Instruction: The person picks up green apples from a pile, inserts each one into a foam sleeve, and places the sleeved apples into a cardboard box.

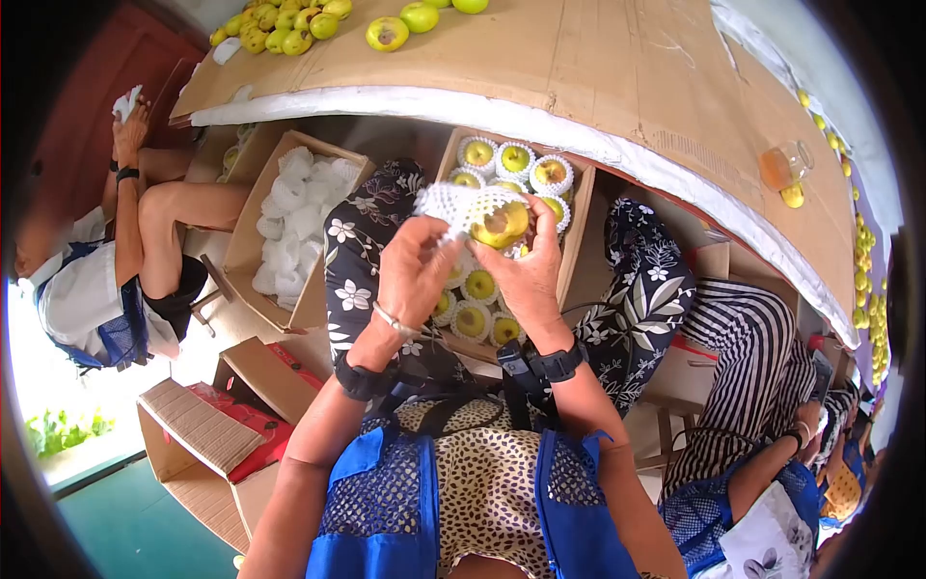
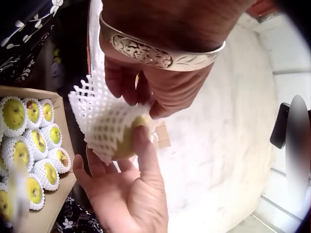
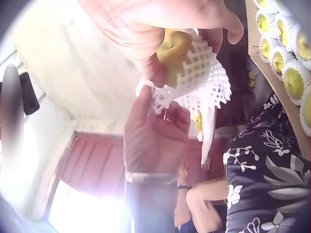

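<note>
A yellow-green apple point(image 1: 502, 228) with a brownish patch sits partly inside a white foam net sleeve point(image 1: 446, 205), above a box of wrapped apples. My right hand point(image 1: 529, 278) holds the apple, thumb on its bare side and fingers behind. With thumb and fingertips my left hand point(image 1: 410, 272) pinches the net's edge. In the left wrist view the mesh point(image 2: 99, 128) covers much of the fruit, and its loose end flares out. The right wrist view shows the stem end of the apple point(image 3: 175, 53) sticking out of the net.
Below the hands stands a cardboard box point(image 1: 576, 227) of net-wrapped apples. A second box point(image 1: 253, 198) at left holds white foam nets. Loose apples point(image 1: 386, 35) lie on the cardboard-covered table point(image 1: 617, 72), with a jar point(image 1: 783, 166) at right. Other people sit on both sides.
</note>
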A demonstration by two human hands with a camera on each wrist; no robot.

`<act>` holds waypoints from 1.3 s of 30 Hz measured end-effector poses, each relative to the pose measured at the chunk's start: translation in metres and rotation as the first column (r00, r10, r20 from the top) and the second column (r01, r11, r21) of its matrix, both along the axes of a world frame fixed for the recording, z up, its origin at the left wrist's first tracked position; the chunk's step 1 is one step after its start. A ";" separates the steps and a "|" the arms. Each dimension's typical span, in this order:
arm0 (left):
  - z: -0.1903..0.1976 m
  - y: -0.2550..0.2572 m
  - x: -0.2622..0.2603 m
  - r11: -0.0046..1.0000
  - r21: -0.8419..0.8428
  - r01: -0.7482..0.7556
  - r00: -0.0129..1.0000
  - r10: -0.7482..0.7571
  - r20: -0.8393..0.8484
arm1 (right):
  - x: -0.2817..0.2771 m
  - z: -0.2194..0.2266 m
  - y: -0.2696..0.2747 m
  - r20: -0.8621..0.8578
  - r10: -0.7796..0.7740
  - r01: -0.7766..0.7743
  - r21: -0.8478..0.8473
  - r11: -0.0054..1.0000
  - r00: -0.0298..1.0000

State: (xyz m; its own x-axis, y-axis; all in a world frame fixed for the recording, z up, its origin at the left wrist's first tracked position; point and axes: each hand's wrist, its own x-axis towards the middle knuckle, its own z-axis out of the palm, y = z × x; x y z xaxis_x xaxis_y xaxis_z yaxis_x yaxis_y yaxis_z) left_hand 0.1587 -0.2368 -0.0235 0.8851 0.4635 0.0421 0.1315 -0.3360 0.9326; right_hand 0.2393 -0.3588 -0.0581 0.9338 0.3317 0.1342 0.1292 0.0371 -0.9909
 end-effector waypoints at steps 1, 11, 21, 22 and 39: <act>-0.002 -0.001 0.003 0.985 -0.150 -0.091 0.995 0.085 -0.047 | 0.001 0.003 0.002 0.123 -0.035 0.046 -0.088 0.995 0.992; -0.013 -0.008 0.018 0.690 -0.722 -0.056 0.985 0.154 0.071 | 0.008 0.025 0.004 0.495 0.100 0.125 -0.400 0.908 0.863; -0.024 0.011 -0.006 0.944 -0.302 0.134 0.988 -0.103 0.118 | -0.001 0.011 -0.004 0.103 0.203 -0.192 -0.108 0.975 0.974; -0.021 0.010 -0.008 0.927 -0.358 0.113 0.991 -0.077 0.112 | 0.001 0.006 -0.004 0.116 0.204 -0.187 -0.142 0.972 0.972; -0.047 0.022 -0.012 0.861 -0.507 0.046 0.980 0.058 0.189 | -0.023 0.003 0.012 0.174 0.226 -0.195 -0.180 0.964 0.959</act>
State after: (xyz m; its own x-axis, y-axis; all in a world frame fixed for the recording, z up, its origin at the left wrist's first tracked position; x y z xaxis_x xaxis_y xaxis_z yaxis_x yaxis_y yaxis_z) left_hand 0.1466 -0.2149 -0.0701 0.8812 0.4717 -0.0327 -0.0655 0.1902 0.9796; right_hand 0.2159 -0.3466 -0.0549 0.8026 0.5493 0.2324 0.3228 -0.0724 -0.9437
